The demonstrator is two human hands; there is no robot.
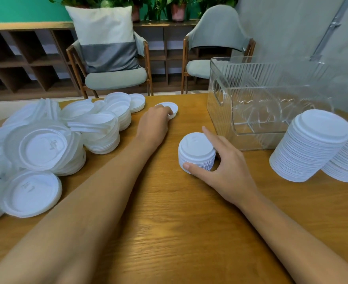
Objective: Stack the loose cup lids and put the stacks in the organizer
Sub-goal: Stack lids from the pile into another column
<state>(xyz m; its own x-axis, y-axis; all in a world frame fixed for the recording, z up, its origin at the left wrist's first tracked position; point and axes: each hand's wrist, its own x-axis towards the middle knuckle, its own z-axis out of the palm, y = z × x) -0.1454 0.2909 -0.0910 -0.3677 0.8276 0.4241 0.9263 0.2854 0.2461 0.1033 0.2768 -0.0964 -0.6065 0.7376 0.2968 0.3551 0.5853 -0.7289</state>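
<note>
White plastic everywhere: a heap of loose lids [46, 144] covers the left of the wooden table [169, 222], too jumbled to count, w/ several part-nested clumps in it.

Right hand [228, 167] wraps the short stack [196, 152] at mid-table, thumb low on the near side, index finger up the far side, other fingers behind. Prob. bracing it upright so the next lid drops on square.

Left hand [154, 124] is stretched out to the far lid [170, 108], fingertips curled over its near edge in a pinch. Could be 1 lid or a couple nested; can't tell. Reads as the next piece for the short stack.

Clear organizer [251, 95] stands to the right of the short stack, no lids inside yet as far as I can see. Two tall stacks [312, 144] lean just beside it at the right edge, touching each other, likely parked there ready to load.

Count: 2 hands, 1 short stack, 2 tall stacks, 1 organizer, 1 far lid. Behind: 2 chairs [210, 48].
</note>
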